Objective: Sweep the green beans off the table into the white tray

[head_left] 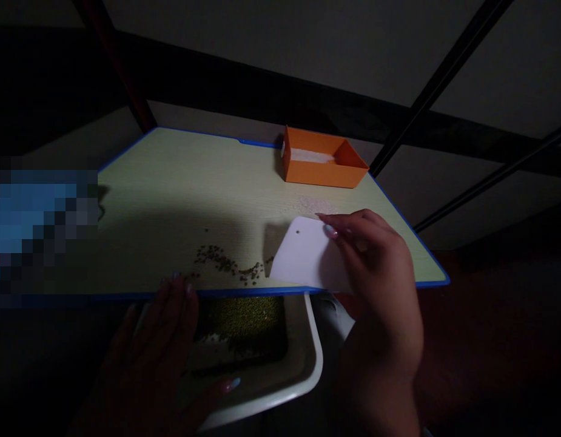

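My right hand (375,261) pinches the upper edge of a white plastic scraper (302,252) with a small hole near one corner. The scraper stands tilted on the table by the front edge, beside scattered dark green beans (221,261). My left hand (159,331) is in shadow, fingers stretched and thumb spread, with its fingertips at the table's blue edge near the beans. Below that edge is a white basin (314,352) holding many small green beans (244,318), which look like mung beans. My left hand and the tabletop cover part of the basin.
A pale wood-grain table (184,176) has a blue rim. At its back right stands an open orange box (323,174) with pale grains inside. A thin patch of pale grains (314,203) lies before the box. A pixelated area covers the left side.
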`<state>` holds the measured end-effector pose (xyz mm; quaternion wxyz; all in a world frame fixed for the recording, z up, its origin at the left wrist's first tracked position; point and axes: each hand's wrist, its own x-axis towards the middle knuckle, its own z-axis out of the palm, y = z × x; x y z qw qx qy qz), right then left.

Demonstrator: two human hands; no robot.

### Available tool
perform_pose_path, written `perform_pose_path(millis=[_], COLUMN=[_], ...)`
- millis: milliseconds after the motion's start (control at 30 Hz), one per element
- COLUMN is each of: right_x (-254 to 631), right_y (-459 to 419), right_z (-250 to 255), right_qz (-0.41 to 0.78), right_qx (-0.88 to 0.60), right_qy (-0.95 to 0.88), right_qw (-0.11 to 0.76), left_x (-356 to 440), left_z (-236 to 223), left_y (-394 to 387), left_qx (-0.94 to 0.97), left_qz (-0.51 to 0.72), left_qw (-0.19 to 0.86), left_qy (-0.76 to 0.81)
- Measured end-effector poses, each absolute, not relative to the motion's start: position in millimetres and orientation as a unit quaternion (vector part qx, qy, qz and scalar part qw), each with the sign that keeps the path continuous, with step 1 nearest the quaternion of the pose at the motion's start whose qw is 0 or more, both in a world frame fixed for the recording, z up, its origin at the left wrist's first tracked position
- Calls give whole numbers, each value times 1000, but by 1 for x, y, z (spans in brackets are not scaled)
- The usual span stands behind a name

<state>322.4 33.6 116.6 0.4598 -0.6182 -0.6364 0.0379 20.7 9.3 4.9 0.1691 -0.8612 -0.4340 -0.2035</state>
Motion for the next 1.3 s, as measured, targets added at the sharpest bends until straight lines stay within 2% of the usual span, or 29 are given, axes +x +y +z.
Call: perform_pose_path(millis=[167,567,900,1300], right_x=[334,317,315,307], right_y=[25,-27,-43,-37], right_z=[118,150,151,142], right_qz=[-28,9,9,-46], right_qx=[-663,-600,-547,-563], right_qy=[-591,-727,-796,-780], right_qw=[458,334,260,268], left_x=[21,20,20,20], left_z=[7,7,6,6], left_y=[10,12,10,12], left_qx=[-863,-867,-865,-867], left_qz=[-208,-212,-224,-225], left_qw=[184,175,144,171], left_qy=[-422,-416,-425,-411])
